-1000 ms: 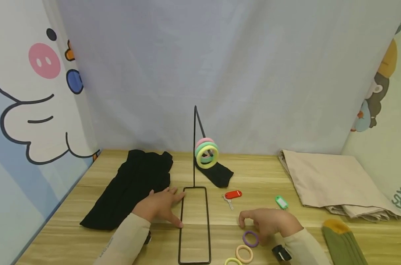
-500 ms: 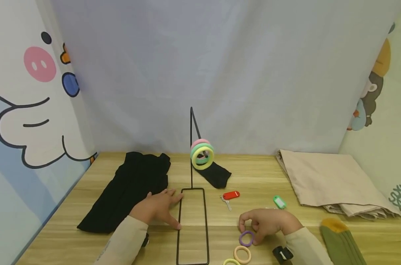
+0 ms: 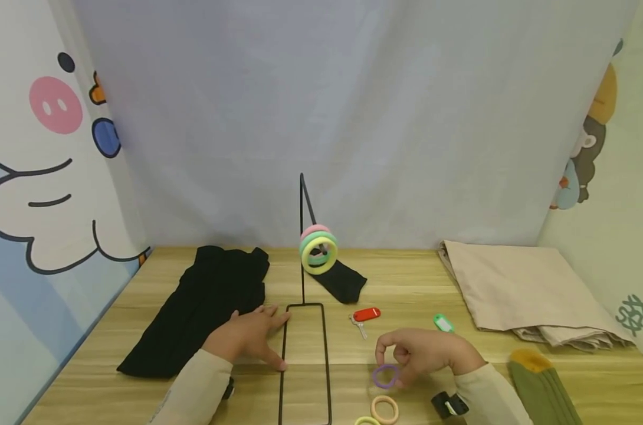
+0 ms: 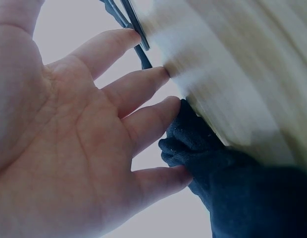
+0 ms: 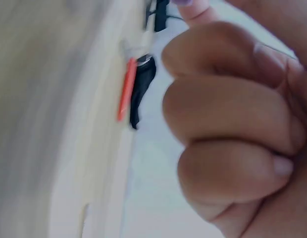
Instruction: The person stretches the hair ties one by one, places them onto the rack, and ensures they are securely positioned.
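Note:
My right hand (image 3: 430, 352) pinches a purple ring (image 3: 385, 386) between thumb and index finger, lifted just over the table. In the right wrist view its other fingers (image 5: 228, 111) are curled into the palm, and only a bit of purple shows at the top edge. My left hand (image 3: 247, 336) lies spread beside a black wire stand (image 3: 326, 354), thumb and index fingertips at the left bar of its base. On the stand's sloping arm hang pink, green and yellow rings (image 3: 305, 262). A peach ring (image 3: 374, 408) and a yellow-green ring (image 3: 366, 420) lie nearer me.
Black cloth (image 3: 210, 313) lies left, by my left hand's fingers. Behind the rings is a black sock (image 3: 348, 283). A key with a red tag (image 3: 367, 314), a green tag (image 3: 443, 323), folded beige cloth (image 3: 518, 283) and an olive sock (image 3: 541, 383) lie rightward.
The right thumb and index finger have closed on the purple ring and raised it slightly. My left hand keeps its place at the stand; the head view has shifted a little.

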{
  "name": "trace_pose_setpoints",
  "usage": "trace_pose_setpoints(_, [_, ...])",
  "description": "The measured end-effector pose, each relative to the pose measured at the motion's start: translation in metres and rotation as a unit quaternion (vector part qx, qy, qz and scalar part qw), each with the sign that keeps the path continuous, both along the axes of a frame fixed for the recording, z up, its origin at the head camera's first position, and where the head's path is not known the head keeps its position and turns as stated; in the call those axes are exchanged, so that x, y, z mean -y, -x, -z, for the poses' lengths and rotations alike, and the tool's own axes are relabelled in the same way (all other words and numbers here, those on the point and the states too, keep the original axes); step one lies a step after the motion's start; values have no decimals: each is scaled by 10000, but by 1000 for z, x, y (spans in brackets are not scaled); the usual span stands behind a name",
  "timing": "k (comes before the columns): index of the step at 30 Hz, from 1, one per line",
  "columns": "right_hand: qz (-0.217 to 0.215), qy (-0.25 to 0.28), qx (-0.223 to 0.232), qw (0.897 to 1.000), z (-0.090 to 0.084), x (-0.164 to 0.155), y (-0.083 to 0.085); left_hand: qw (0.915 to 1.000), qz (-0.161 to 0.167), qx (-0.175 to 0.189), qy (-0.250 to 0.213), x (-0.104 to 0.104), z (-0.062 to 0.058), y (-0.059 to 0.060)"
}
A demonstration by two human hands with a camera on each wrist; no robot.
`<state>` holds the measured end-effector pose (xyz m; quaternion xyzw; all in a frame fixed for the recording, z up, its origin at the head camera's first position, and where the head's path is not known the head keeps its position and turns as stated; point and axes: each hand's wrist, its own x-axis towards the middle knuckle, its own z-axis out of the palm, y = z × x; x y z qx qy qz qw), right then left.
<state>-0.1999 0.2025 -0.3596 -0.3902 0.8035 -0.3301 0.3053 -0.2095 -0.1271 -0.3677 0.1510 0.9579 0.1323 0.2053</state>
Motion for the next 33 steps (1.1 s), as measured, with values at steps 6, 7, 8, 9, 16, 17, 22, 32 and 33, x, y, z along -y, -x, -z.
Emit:
trace_pose_setpoints(6, [-640,653,4,9958,-13,12,-3,10000,16,27,-44,0,0,0])
trace_pose_setpoints(7, [-717,746,98,9946,-15,14,-4,10000,19,23,-51,0,0,0])
trace_pose_setpoints(8, [-777,827,181,9934,-18,16,-5,10000,24,16,-45,0,0,0])
trace_pose_setpoints(9, [-842,897,221,9922,-20,18,-6,10000,22,14,-51,0,0,0])
trace_pose_setpoints(16, [-1032,1446,44,9841,-32,30,-11,10000,1,-35,-39,1,1,-1])
trace_pose_setpoints(17, [-1027,1510,-76,9832,-34,32,-12,10000,-2,-32,-61,1,2,0])
trace_pose_setpoints(22, [-904,1848,-497,9773,-47,45,-20,9999,-3,12,-150,1,6,1])
trace_pose_setpoints(32, [-818,2761,-1029,9521,-76,68,-40,10000,-25,-20,8,0,2,-1])
trace_pose_setpoints(33, [-829,2893,-1128,9470,-78,69,-41,10000,-30,-24,20,0,1,-1])
